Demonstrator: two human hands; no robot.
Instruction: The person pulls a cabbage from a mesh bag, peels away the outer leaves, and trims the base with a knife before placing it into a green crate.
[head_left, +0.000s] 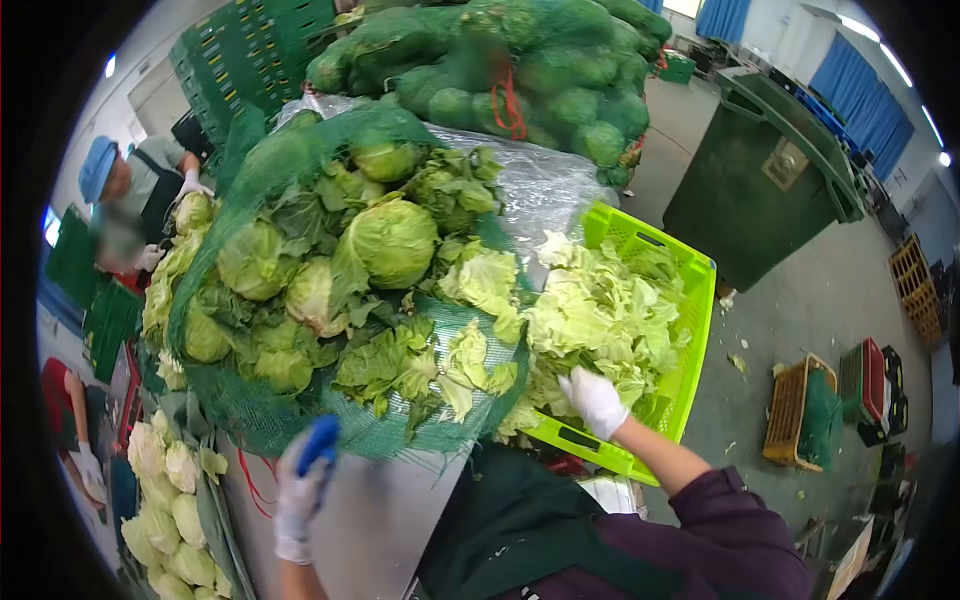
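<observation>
Far to the left of your left hand, a co-worker in a blue cap (97, 166) bends over cabbages, and a row of trimmed pale cabbages (165, 490) lies just left of and below that hand. Your left hand (298, 495), in a white glove, is curled shut around a blue handle (318, 443); what the handle belongs to is hidden behind the hand. It hovers over the grey surface (370, 530), just below the edge of the green net (250, 410).

Above and between your hands, that net lies spread open with whole cabbage heads (385, 240) piled on it and loose dark leaves (400, 365) at its near edge.

Your right hand (594, 400), also gloved in white, reaches up into the lime-green crate (690, 340), its fingers closed loosely on the pale cut leaves (600, 310) heaped there. The crate sits tilted, touching the net's right edge.

Beyond both hands, netted sacks of cabbages (520, 70) are stacked high. Right of your right hand stands a dark green bin (760, 180), with an orange crate (790, 410) on the floor further right and lower.
</observation>
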